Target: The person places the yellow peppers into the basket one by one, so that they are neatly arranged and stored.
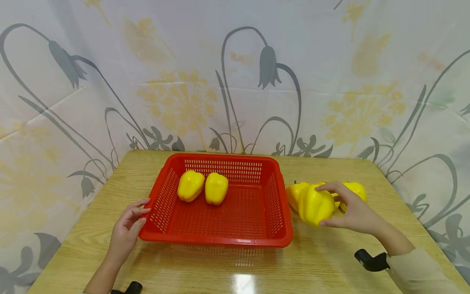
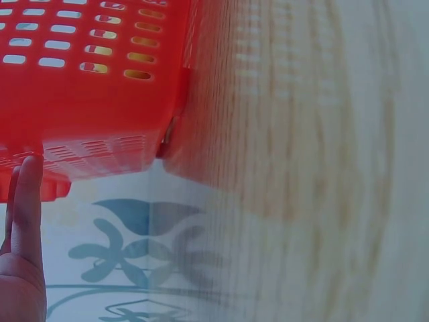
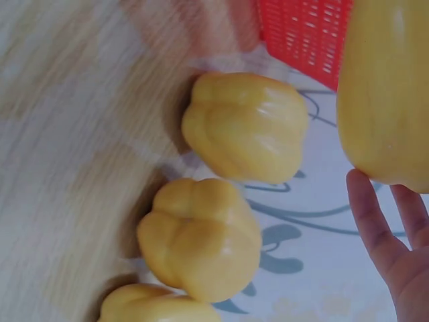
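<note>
Now gripping a yellow bell pepper [image 1: 316, 206] right of centre, raised above the table [image 1: 312, 261] in curled fingers of the right hand [image 1: 350, 211]. Just behind, spotting three loose peppers [image 1: 356, 190]. Over at lower left, touching the red perforated basket [image 1: 216, 240] with relaxed fingers of the left hand [image 1: 126, 230]; inside, counting two peppers [image 1: 191, 185].

Flowered cloth [image 1: 242, 77] hangs behind the table [image 1: 183, 269]

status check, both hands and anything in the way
Right hand grips glossy yellow bell pepper, right of perforated red plastic basket. Left hand touches basket's left rim. Basket's right wall between held pepper and inside.
</note>
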`<state>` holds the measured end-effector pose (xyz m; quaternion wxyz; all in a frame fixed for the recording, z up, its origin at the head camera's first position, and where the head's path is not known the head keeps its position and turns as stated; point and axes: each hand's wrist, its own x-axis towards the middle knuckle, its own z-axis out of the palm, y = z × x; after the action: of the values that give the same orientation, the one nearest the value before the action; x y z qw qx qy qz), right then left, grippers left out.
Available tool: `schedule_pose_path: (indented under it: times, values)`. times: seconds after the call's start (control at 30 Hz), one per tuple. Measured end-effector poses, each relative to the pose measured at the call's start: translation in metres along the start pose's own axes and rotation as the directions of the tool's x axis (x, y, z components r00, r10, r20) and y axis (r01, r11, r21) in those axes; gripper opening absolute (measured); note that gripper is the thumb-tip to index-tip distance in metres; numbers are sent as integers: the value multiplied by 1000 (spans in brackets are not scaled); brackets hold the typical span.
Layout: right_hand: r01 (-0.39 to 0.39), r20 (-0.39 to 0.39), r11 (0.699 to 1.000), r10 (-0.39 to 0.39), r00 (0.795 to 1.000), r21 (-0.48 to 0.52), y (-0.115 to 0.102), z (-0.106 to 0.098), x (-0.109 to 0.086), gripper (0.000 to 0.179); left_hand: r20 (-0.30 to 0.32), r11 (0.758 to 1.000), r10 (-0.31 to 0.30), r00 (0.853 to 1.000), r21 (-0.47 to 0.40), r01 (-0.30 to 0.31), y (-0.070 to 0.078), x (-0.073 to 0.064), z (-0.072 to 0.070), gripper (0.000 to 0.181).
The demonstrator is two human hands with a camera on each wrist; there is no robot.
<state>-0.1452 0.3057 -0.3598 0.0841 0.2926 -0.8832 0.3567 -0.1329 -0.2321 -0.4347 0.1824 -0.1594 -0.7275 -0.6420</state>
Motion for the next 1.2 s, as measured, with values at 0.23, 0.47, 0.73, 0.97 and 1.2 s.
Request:
schedule_pose_path:
  times: [0.23,0.47,0.73,0.97,1.2]
  values:
    - [12,12,1000,-13,1000,19,-11,-1,16,73,-1,1000,13,1000,-7,-13,-1,1,1,15]
    - [20,28,998,-21,999,57,-11,2,30,74,16,1000,16,1000,-13,-16,-1,1,1,16]
    - [-6,63,997,1,998,78,-14,5,49,72,17,1000,10,1000,-7,-10,-1,0,-1,15]
    - [-11,91,998,5,996,67,-20,5,67,72,3,1000,6,1000,1,-6,0,1,0,15]
    - [21,126,995,-33,992,100,-27,10,90,71,5,1000,6,1000,21,-7,1,0,-1,15]
